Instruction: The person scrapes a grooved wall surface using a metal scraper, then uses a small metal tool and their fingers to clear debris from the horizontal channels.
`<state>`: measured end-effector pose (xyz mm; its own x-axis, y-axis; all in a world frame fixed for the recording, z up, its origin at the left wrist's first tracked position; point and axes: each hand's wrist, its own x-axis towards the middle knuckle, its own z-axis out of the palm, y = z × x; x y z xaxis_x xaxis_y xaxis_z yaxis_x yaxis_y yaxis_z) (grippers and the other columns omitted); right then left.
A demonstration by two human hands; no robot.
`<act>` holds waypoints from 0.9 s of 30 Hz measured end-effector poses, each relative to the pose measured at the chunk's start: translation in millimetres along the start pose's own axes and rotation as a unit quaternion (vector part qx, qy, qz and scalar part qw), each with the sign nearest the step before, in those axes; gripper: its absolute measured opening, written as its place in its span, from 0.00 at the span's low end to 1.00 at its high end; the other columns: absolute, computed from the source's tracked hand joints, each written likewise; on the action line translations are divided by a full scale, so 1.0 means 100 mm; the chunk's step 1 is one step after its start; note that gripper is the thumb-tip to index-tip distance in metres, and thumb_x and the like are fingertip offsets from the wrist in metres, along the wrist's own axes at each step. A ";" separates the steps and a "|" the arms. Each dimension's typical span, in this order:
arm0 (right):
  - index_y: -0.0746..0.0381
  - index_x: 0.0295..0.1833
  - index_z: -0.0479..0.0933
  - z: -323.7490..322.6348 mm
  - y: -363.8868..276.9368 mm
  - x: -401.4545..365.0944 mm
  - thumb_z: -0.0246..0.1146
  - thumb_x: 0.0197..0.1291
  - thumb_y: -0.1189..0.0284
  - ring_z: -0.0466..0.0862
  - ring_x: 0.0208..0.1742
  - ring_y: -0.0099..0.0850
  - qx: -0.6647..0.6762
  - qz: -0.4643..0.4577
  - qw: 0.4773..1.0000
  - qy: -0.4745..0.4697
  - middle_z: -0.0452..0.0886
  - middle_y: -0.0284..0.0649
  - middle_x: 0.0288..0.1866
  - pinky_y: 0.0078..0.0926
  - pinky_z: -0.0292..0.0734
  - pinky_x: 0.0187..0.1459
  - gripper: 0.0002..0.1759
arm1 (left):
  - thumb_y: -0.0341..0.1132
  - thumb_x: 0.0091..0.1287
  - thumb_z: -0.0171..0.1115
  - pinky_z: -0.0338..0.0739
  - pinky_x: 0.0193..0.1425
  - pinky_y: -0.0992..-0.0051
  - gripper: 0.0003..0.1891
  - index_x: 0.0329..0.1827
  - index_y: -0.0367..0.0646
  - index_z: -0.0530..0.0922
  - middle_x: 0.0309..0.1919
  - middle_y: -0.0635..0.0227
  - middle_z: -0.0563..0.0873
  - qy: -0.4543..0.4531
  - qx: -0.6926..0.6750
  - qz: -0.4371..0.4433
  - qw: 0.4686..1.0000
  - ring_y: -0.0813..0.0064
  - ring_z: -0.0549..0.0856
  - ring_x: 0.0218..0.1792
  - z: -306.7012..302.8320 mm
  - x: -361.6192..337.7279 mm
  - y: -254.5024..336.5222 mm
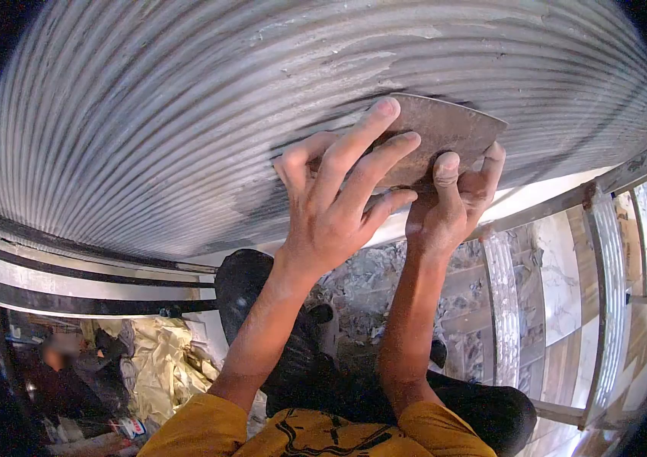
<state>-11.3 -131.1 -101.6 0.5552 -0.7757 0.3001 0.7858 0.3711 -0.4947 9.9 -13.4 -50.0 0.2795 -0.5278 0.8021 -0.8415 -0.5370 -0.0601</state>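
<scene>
The fingers (365, 148) of your left hand (331, 209) are spread and pressed flat on the metal blade (453, 126). Your right hand (449, 209) pinches the blade's lower edge, thumb laid up its face. The blade lies flat against the ribbed ceiling (186, 114), near its lower right edge. Farther out, a metal rail (502, 305) stands at the right, and another person (72, 369) sits at the lower left.

Rusty, flat scraper blade (449, 126) lies pressed against the ribbed wall (186, 114).
</scene>
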 end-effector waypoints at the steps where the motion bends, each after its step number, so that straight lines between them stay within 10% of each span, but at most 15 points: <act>1: 0.63 0.57 0.71 0.01 -0.02 0.00 0.71 0.60 0.73 0.79 0.50 0.29 -0.001 -0.002 1.000 -0.003 0.79 0.39 0.50 0.29 0.75 0.54 0.22 | 0.51 0.50 0.74 0.58 0.60 0.68 0.31 0.58 0.52 0.81 0.69 0.67 0.75 -0.002 -0.004 -0.006 1.000 0.74 0.71 0.59 0.00 0.00 0.01; 27: 0.66 0.52 0.71 0.05 -0.18 0.05 0.70 0.61 0.71 0.79 0.45 0.28 -0.195 -0.130 0.972 -0.005 0.80 0.39 0.44 0.25 0.74 0.50 0.19 | 0.37 0.43 0.78 0.57 0.61 0.67 0.35 0.60 0.53 0.79 0.72 0.64 0.70 -0.022 -0.002 -0.029 0.999 0.70 0.69 0.63 0.02 -0.02 0.04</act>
<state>-21.4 -138.9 -87.1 0.3553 -0.8116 0.4638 0.7389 -0.0601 -0.6712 6.5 -16.1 -53.4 0.3486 -0.5238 0.7772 -0.8250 -0.5651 -0.0108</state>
